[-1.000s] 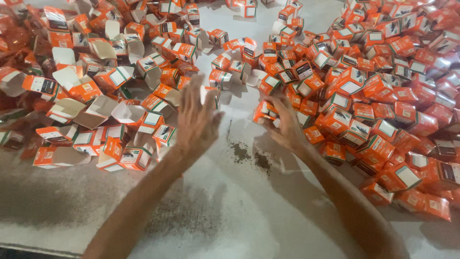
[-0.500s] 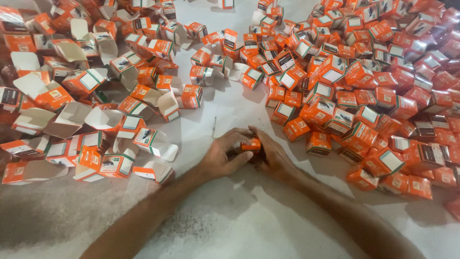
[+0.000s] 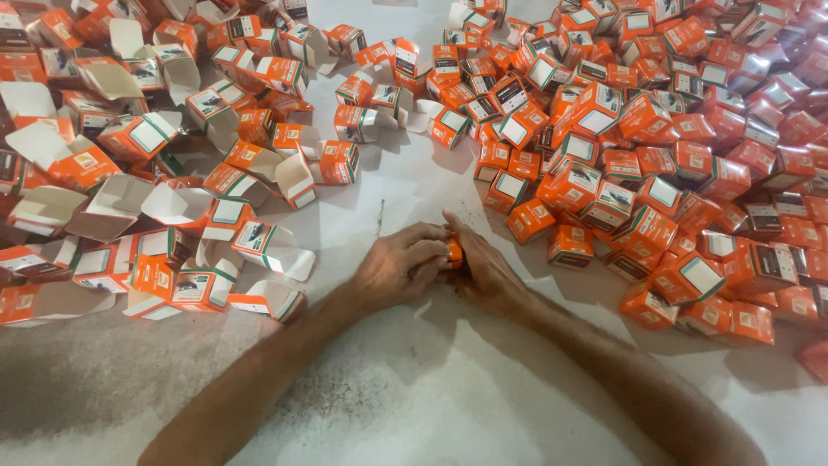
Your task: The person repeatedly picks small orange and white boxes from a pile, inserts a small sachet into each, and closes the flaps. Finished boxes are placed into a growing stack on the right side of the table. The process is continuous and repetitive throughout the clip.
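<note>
Head view, centre of frame. Left hand (image 3: 398, 263) and right hand (image 3: 485, 266) meet on the white surface (image 3: 448, 380), fingers closed together around one small orange box (image 3: 454, 252). Only a sliver of the box shows between the two grips; most of it is hidden by fingers. It sits pressed between both palms, low on the surface. Closed orange boxes (image 3: 655, 147) are heaped across the upper right of the frame. Open, unfolded cartons (image 3: 129, 216) are scattered at the left. Dark specks dot the surface near the forearms.
</note>
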